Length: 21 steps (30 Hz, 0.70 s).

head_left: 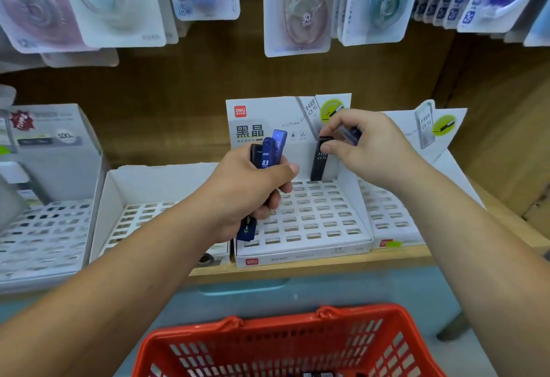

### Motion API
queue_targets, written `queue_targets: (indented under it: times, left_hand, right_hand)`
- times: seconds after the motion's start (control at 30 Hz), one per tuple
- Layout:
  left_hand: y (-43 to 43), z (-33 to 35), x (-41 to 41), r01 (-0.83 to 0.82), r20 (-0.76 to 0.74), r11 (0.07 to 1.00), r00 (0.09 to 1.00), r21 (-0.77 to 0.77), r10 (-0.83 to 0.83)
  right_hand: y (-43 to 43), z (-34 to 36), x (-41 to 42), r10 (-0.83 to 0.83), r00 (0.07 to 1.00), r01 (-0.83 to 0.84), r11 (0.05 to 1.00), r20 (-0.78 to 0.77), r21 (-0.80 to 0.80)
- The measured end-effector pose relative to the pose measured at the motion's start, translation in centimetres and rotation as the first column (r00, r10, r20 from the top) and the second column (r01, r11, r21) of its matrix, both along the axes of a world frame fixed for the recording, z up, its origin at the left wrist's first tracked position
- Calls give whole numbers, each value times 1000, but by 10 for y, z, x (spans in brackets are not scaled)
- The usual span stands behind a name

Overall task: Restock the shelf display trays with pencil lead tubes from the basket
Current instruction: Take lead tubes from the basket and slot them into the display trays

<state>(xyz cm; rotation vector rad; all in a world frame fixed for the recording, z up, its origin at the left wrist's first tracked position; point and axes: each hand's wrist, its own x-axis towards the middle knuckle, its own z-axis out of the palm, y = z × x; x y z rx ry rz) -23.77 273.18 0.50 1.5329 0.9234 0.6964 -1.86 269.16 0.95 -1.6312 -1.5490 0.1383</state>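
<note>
Four shelf trays (143, 216), one red basket (268, 338).
Three tubes (269, 150) clenched in left hand (253, 186) over middle tray (312, 219); one black tube (318, 165) upright in its back row, pinched by right hand (366, 150) fingers (336, 149).

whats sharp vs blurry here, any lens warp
Head view: sharp mid-frame, the HB 0.5 tube in the right hand and the 0.3 tube in the left hand legible; hanging packs and far-left tray smeared; wide-angle bowing at the edges.
</note>
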Motion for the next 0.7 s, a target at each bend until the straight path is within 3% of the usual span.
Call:
queue_targets:
  times: [0.17, 0.7]
  left_hand:
    - [1, -4, 0, 19, 14, 1000, 1000, -5, -19]
    - [0, -10, 2, 48, -12, 999, 999, 26, -48]
  right_hand:
    - [4, 0, -3, -33, 998, 33, 999, 51, 3]
    - [2, 2, -12, 13, 1000, -14, 1000, -21, -13]
